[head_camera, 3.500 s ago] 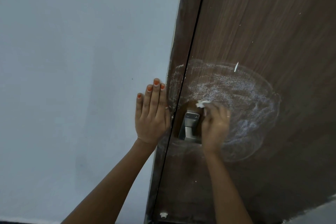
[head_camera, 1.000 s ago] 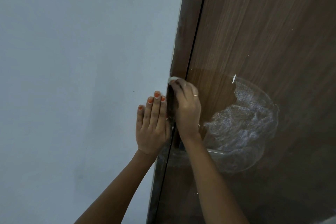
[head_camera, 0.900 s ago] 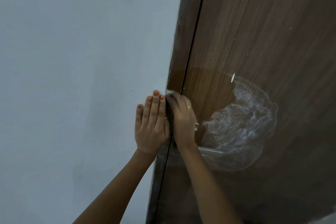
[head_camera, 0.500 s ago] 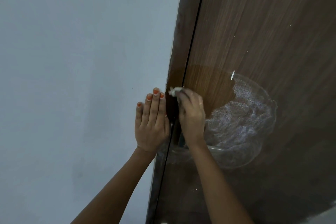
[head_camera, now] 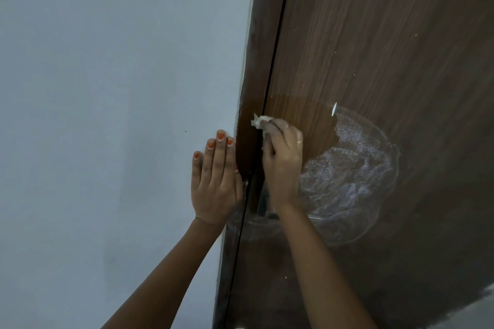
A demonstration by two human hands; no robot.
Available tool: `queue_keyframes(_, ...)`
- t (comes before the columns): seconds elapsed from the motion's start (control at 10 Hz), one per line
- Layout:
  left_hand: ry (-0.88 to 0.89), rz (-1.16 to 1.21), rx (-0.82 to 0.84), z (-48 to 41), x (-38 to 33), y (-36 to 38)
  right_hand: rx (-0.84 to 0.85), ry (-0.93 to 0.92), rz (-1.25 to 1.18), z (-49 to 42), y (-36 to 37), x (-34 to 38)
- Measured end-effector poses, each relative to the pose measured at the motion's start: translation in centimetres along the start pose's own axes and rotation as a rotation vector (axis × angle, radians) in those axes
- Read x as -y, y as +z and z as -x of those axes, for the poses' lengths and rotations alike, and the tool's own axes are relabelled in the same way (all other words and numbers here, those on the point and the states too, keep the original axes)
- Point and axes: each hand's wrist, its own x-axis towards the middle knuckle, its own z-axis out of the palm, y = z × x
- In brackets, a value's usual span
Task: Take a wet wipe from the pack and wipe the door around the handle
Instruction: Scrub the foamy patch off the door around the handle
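Up at the door edge, just above the mostly hidden handle, right hand pinches the balled wet wipe tight and scrubs; left hand lies flat, holding nothing, on the wall. Wiping step well underway imo. Next it needs a sweep over the foamy patch right of the handle, w/ firm pressure.

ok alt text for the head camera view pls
A person's right hand presses a crumpled white wet wipe against a brown wooden door near its edge, beside a whitish smeared patch. The left hand rests flat on the pale wall next to the door frame.
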Motion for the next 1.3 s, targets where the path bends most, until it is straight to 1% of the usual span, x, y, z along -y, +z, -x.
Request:
queue_keyframes(0.1, -0.004, 0.0, -0.006, 0.0, 0.0, 0.0, -0.092, 0.041, -0.016, -1.4, -0.6, -0.4)
queue_keyframes(0.2, -0.007, 0.001, -0.006, 0.0, -0.1, 0.1, -0.268, 0.289, -0.092, -1.0, -2.3, -2.2)
queue_keyframes(0.3, -0.011, 0.004, -0.003, 0.1, 0.0, 0.2, -0.543, 0.665, -0.264, -0.6, -4.0, -4.7)
queue_keyframes(0.4, -0.014, 0.003, -0.002, 0.2, 0.1, 0.2, -0.586, 0.774, -0.289, 0.1, -4.0, -4.8)
queue_keyframes(0.5, -0.011, -0.004, 0.0, 0.2, 0.1, 0.2, -0.412, 0.573, -0.269, 0.3, -2.9, -2.9)
queue_keyframes(0.6, -0.012, -0.008, 0.006, 0.2, 0.1, 0.3, -0.316, 0.343, -0.199, -1.5, -2.9, -2.5)
queue_keyframes(0.7, -0.011, -0.01, -0.005, 0.3, 0.1, 0.3, -0.448, 0.397, -0.145, -2.9, -4.4, -5.1)
queue_keyframes(0.8, -0.013, -0.01, -0.005, 0.3, 0.1, 0.3, -0.6, 0.624, -0.146, -2.1, -6.5, -8.1)
queue_keyframes(0.9, -0.014, -0.015, -0.006, 0.3, 0.1, 0.3, -0.583, 0.676, -0.111, 0.0, -6.0, -7.9)
queue_keyframes(1.0, -0.012, -0.016, -0.013, 0.2, 0.1, 0.3, -0.432, 0.539, -0.155, 0.6, -3.8, -4.8)
queue_keyframes(1.1, -0.009, -0.012, -0.011, 0.2, 0.1, 0.3, -0.277, 0.307, -0.126, -1.1, -3.0, -2.8)
queue_keyframes(1.2, -0.012, -0.011, -0.01, 0.3, 0.2, 0.3, -0.296, 0.255, -0.093, -3.5, -3.8, -3.4)
queue_keyframes(1.3, -0.014, -0.012, -0.011, 0.3, 0.2, 0.3, -0.471, 0.405, -0.11, -4.2, -5.5, -5.7)
